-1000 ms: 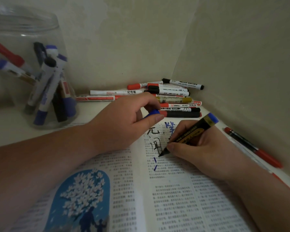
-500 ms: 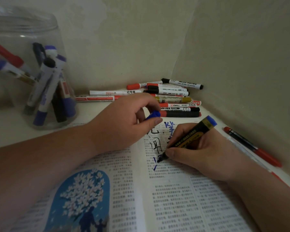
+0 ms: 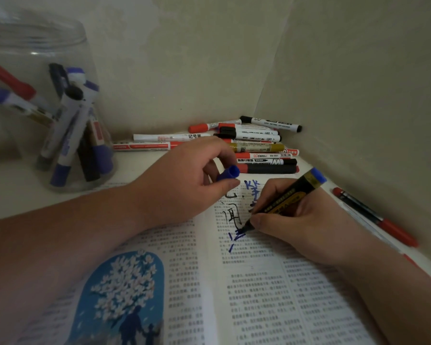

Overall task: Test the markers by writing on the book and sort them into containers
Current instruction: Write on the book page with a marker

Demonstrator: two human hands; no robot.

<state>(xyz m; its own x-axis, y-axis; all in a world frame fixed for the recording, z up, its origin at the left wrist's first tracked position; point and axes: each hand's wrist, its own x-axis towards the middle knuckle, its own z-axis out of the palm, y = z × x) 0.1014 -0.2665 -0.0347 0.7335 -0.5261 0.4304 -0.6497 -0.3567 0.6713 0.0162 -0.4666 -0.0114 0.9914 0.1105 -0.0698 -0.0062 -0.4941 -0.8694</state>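
Adds fresh blue strokes (image 3: pixel 235 236) to the book (image 3: pixel 259 295), right hand (image 3: pixel 309 220) gripping marker (image 3: pixel 289 197), left hand (image 3: pixel 182 180) pinching cap (image 3: pixel 229 173). Writes, so sortable.

One head-worn wide-angle camera, looking forward and down.

It sits close over the open book (image 3: pixel 259 295), which fills the lower frame. Forearms come in from the bottom corners, with the left hand (image 3: pixel 184 185) and right hand (image 3: pixel 304 220) near centre. The view reaches the wall corner (image 3: pixel 276 70) at the back. The jar (image 3: pixel 23 58) at upper left is soft and lens-bent.
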